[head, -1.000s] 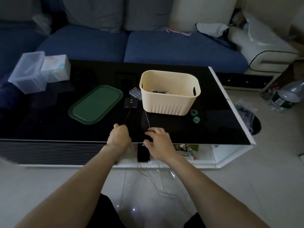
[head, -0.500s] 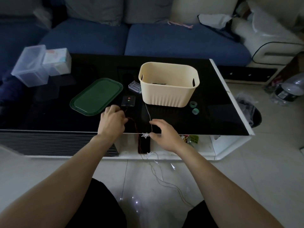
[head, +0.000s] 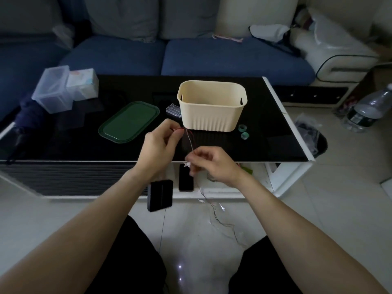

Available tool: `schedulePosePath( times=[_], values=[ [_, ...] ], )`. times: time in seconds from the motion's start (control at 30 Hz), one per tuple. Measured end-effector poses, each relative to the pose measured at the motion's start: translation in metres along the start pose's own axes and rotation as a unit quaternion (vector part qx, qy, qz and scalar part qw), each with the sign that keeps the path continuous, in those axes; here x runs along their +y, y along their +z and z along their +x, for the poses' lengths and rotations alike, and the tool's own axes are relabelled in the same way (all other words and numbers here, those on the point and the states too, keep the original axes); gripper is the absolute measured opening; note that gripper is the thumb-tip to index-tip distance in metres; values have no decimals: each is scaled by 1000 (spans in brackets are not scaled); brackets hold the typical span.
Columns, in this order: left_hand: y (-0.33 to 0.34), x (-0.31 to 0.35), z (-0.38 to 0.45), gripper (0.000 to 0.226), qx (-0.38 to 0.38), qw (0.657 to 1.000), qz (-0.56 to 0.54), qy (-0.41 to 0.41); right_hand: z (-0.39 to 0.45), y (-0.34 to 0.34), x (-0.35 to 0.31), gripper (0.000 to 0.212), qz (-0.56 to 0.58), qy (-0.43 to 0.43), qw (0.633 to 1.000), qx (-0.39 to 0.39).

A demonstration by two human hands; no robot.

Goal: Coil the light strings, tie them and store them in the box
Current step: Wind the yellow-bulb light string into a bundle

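Left hand (head: 158, 145) pinches the light string (head: 190, 141) just in front of the cream box (head: 212, 109); right hand (head: 214, 164) pinches it nearer, at the black counter (head: 265, 141) edge. The string trails to the tiled floor (head: 339, 198). Green lid (head: 129, 122) left of the box, blue sofa (head: 233, 58) behind.

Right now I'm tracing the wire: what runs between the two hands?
In the head view, a thin stretch of light string runs from left hand to right hand.
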State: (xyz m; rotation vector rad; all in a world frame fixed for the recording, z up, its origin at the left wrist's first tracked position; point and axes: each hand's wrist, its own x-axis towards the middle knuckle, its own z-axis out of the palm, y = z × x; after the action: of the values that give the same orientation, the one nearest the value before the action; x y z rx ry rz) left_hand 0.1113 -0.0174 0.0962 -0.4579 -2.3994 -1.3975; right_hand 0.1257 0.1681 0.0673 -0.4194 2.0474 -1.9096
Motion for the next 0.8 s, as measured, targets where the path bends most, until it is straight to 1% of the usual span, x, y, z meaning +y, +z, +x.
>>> schedulePosePath(
  times=[0.07, 0.13, 0.2, 0.23, 0.27, 0.3, 0.4, 0.43, 0.5, 0.57, 0.63, 0.73, 0.8],
  values=[
    [2, 8, -2, 10, -62, 998, -3, -26, -12, -5, -13, 21, 70, 12, 997, 18],
    [4, 11, -4, 19, -174, 982, 30, -61, -21, -18, -23, 26, 121, 11, 990, 75],
    [9, 11, -11, 31, -289, 950, 39, -110, -26, -32, -27, 27, 126, 9, 984, 128],
    [14, 10, -16, 36, -326, 936, 31, -129, -29, -37, -27, 27, 115, 8, 983, 145],
    [19, 8, -19, 40, -344, 927, 15, -147, -32, -41, -26, 26, 108, 9, 981, 158],
    [23, 5, -23, 41, -349, 922, -15, -166, -34, -46, -24, 27, 105, 10, 980, 170],
    [28, -3, -24, 41, -327, 909, -132, -223, -38, -56, -19, 28, 122, 20, 970, 208],
    [28, -5, -21, 42, -322, 907, -146, -230, -38, -61, -18, 28, 126, 20, 967, 220],
    [30, -5, -17, 42, -332, 906, -123, -232, -39, -69, -16, 28, 130, 17, 961, 244],
    [37, -6, -12, 42, -358, 896, -103, -242, -36, -74, -12, 28, 133, 21, 954, 269],
    [46, -6, -6, 40, -372, 883, -114, -262, -33, -78, -6, 29, 145, 33, 944, 295],
    [55, -5, 8, 36, -364, 863, -173, -306, -26, -85, 7, 27, 145, 70, 934, 320],
    [59, -8, 12, 34, -347, 834, -256, -345, -25, -86, 20, 26, 101, 117, 935, 318]
  ],
)
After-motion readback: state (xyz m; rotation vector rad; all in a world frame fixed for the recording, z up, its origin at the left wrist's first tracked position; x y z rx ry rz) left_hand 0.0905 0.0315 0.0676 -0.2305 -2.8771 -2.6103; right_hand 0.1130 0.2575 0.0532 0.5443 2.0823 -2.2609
